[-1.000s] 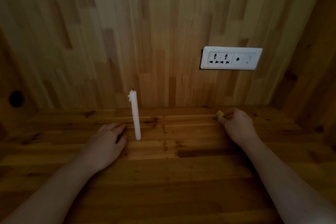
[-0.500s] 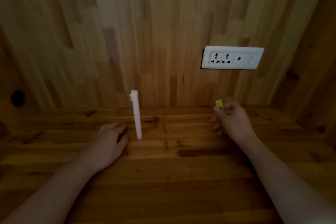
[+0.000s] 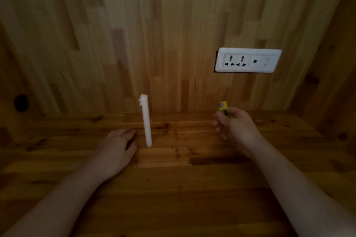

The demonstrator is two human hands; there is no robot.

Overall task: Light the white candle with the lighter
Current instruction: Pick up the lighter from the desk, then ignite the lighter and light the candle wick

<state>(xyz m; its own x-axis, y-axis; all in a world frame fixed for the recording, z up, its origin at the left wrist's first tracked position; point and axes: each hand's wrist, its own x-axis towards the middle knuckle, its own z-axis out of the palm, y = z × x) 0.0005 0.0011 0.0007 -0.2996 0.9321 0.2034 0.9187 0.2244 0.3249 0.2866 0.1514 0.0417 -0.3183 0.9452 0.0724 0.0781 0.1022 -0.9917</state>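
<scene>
Our right hand (image 3: 238,127) fingers clamp the lighter (image 3: 223,108); left hand (image 3: 115,150) lies flat, fingers loosely together. Bare tabletop (image 3: 183,188) separates lighter and upright candle (image 3: 146,120); a socket (image 3: 248,60) sits on the wall.

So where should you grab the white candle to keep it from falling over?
Probably low on the white candle, from its left, where the left hand already rests. It stands upright, tall and thin, so a low grip steadies it and stays clear of the wick on top.

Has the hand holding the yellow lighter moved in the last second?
Yes. The right hand has lifted the lighter off the table, up toward the wall socket.
</scene>
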